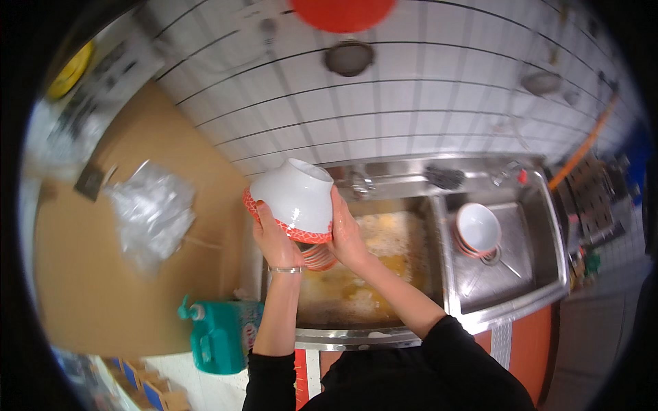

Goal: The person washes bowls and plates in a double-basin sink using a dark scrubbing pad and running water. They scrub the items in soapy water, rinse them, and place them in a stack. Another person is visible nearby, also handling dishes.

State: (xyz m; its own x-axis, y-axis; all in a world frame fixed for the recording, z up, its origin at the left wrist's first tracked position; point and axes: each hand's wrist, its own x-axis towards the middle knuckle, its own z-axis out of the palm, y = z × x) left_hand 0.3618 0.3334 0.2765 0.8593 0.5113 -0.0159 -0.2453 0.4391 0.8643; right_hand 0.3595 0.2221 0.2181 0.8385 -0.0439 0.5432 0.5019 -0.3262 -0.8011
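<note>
A large white bowl (290,192) with a red patterned rim band is tipped over, its foot ring facing up and away from me. My left hand (275,239) grips its near left side, thumb on the outer wall. On the right side, my right hand (347,231) holds the same bowl with fingers along the wall. Partly hidden below the hands, red-rimmed bowls (320,258) show in the left basin (437,267), which holds murky yellowish water with foam. A small stack of white bowls (478,228) stands in the right basin (514,287) by the drain.
A teal jug with a pump (218,336) stands left of the sink. Beyond it, a clear plastic bag (151,210) lies on a brown board (216,287). A dark scrubber (444,177) and a faucet (362,185) sit at the sink's back ledge. A strainer (349,57) hangs on the tiled wall.
</note>
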